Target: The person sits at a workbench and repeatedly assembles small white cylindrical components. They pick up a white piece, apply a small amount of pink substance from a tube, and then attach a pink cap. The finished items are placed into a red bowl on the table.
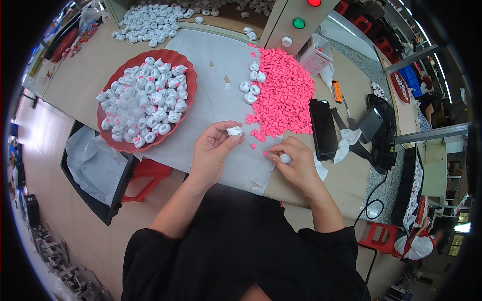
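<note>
Between the thumb and fingers of my left hand (215,145) is a small white moulded piece (234,131), held just above the paper-covered table. My right hand (295,161) pinches a tiny pink piece (265,153) at its fingertips. A rounded white end of something like a tube or small bottle (285,158) also sticks out of that hand; the rest is hidden by the fingers. Beyond the right hand spreads a heap of pink pieces (285,93). Several white pieces (250,89) lie along its left edge. To the left, a red scalloped bowl (193,95) is filled with white pieces, some bearing pink parts.
More white pieces (145,22) are piled at the back left. Right of the heap lie a black phone (323,129), an orange lighter (337,92) and a white nozzle bottle (327,76). A machine post with a green button (298,23) stands behind. A black lined tray (95,163) sits lower left.
</note>
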Demonstrator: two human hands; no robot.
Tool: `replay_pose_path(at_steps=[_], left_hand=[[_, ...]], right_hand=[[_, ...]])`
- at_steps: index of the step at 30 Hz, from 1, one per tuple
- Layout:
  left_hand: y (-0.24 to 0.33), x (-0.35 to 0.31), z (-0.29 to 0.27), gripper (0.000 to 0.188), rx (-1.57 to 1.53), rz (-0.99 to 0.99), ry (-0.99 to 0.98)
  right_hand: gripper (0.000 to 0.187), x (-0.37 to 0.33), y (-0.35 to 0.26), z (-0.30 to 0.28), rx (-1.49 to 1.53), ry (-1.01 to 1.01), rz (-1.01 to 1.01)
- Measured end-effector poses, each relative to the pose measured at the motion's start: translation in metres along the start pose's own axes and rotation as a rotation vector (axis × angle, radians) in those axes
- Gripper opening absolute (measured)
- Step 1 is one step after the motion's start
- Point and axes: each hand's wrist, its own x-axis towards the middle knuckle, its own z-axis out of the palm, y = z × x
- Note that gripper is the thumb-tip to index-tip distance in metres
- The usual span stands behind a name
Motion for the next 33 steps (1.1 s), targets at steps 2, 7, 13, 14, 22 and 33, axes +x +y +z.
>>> replay_pose_path(at_steps=[2, 7, 13, 14, 22, 33], left_hand=[[0.001, -0.001, 0.0, 0.026, 0.004, -0.003, 0.001], [0.004, -0.002, 0.003, 0.025, 0.073, -0.06, -0.032], [0.002, -0.002, 0.003, 0.027, 0.19, -0.073, -0.144], [0.002, -0.001, 0.004, 0.027, 0.192, -0.065, -0.159], [0.002, -0.001, 0.008, 0.026, 0.221, -0.073, -0.209], [0.001, -0.003, 0.006, 0.024, 0.393, -0.083, -0.22]], right_hand=[[0.009, 0.003, -0.001, 0.002, -0.085, -0.041, -0.048], [0.008, 0.008, -0.001, 0.004, 0.021, -0.04, -0.048], [0.009, 0.012, -0.017, 0.013, 0.718, 0.068, 0.223], [0.01, 0.013, -0.019, 0.016, 0.768, 0.086, 0.246], [0.014, 0.016, -0.018, 0.026, 1.005, -0.006, 0.329], [0.014, 0.017, -0.011, 0.026, 0.901, -0.033, 0.368]])
